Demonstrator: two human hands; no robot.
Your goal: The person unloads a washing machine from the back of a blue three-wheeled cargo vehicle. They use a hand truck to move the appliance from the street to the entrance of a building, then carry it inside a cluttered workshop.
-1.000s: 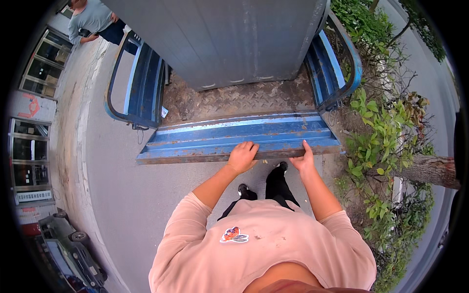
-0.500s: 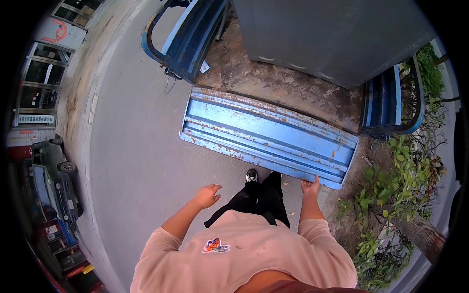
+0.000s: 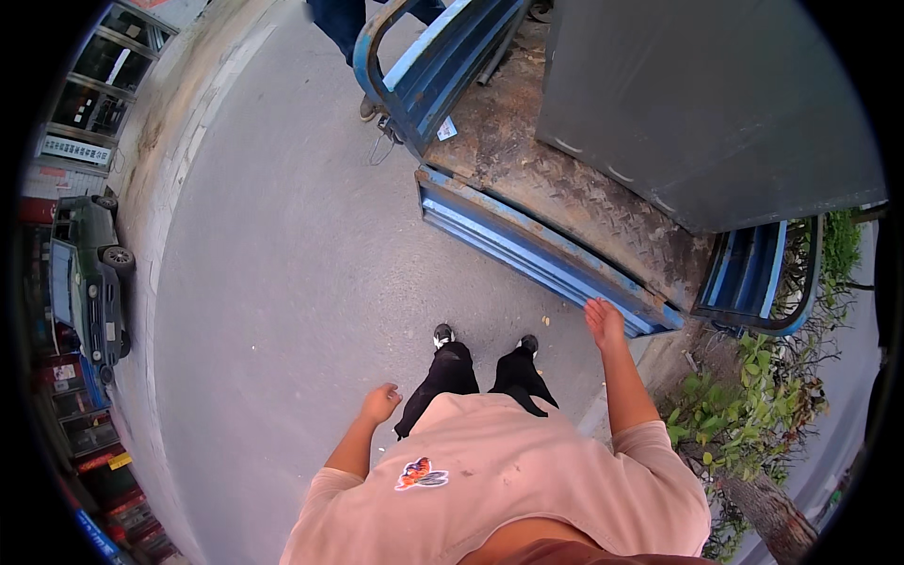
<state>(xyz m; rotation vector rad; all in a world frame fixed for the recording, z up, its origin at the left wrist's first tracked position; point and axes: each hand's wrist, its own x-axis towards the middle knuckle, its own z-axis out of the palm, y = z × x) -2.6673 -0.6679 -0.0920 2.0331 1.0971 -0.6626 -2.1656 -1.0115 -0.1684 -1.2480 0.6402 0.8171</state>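
A blue, rust-flecked tailgate (image 3: 537,247) hangs steeply down from the rear edge of a cargo bed (image 3: 527,122). My right hand (image 3: 605,323) is open, palm and fingers spread, just by the tailgate's right part; whether it touches the metal I cannot tell. My left hand (image 3: 380,403) hangs free over the road, fingers loosely apart and holding nothing. On the bed's rusty tread-plate floor stands a large dark grey box-like cabinet (image 3: 697,104), filling much of the right side.
Blue side panels with curved rails flank the bed, one at the left (image 3: 452,71), one at the right (image 3: 753,273). Another person's legs (image 3: 339,24) are beyond the left panel. Shrubs (image 3: 744,395) and a tree trunk (image 3: 772,513) border the right. A dark green vehicle (image 3: 89,282) is parked far left.
The tailgate has swung from nearly level to hanging down, and my right hand has let go of its edge. My view has shifted left; another person's legs have come into sight.
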